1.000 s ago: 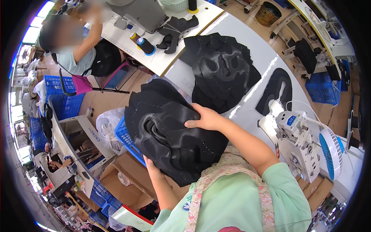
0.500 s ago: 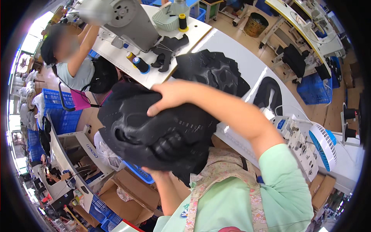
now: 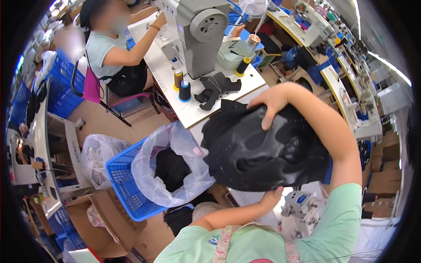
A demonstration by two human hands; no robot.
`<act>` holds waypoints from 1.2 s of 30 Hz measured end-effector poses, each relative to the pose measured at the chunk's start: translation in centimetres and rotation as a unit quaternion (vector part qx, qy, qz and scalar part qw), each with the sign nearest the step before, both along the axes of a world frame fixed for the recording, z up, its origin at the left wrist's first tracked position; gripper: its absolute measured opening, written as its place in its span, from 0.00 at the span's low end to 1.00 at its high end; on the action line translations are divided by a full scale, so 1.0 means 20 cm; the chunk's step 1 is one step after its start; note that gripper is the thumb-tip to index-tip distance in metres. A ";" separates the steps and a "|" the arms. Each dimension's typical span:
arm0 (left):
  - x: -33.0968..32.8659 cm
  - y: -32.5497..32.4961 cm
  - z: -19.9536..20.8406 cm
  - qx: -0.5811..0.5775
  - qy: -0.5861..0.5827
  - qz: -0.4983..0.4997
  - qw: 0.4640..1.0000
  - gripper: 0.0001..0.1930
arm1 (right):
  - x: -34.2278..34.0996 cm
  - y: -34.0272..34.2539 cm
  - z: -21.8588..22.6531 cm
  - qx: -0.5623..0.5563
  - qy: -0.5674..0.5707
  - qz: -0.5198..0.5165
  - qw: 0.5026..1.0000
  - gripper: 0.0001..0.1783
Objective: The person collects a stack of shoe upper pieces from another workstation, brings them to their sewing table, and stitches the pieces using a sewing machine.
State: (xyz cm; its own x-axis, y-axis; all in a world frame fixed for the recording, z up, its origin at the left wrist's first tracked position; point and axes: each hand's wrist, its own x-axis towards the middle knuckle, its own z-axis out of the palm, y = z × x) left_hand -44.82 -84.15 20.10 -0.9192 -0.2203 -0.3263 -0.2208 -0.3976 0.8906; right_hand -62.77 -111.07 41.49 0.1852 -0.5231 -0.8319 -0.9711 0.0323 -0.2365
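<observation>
Sewing workshop, hands point(image 3: 274, 103) gripping black stack point(image 3: 263, 151)

Both hands point(image 3: 272, 105) gripping black fabric stack point(image 3: 258, 153); blue basket point(image 3: 120, 179) beside

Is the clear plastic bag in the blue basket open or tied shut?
Open. The clear plastic bag lining the blue basket gapes at the top, and dark fabric pieces show inside through its mouth.

The person wears a mint-green short-sleeved shirt point(image 3: 337, 228) with floral-patterned apron straps point(image 3: 223, 247) over it.
</observation>
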 end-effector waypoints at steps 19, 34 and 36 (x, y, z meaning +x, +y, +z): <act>-0.48 -0.08 -0.29 0.415 -0.123 0.094 0.897 0.39 | -0.25 -0.04 -0.84 0.013 0.165 0.083 0.983 0.58; -0.35 -0.02 -0.42 0.450 0.027 0.133 0.883 0.30 | -0.24 0.26 -0.99 -0.296 -0.078 -0.157 0.939 0.35; -0.31 -0.06 -0.43 0.429 0.010 0.103 0.897 0.29 | -0.21 0.26 -0.99 -0.316 -0.052 -0.146 0.936 0.30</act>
State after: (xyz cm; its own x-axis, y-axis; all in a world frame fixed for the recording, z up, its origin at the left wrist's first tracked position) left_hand -51.07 -85.32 11.47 -0.8953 -0.0618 -0.4411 -0.0511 -0.9696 0.2395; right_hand -67.01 -105.96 21.78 0.0206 -0.9455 -0.3250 -0.9131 0.1146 -0.3913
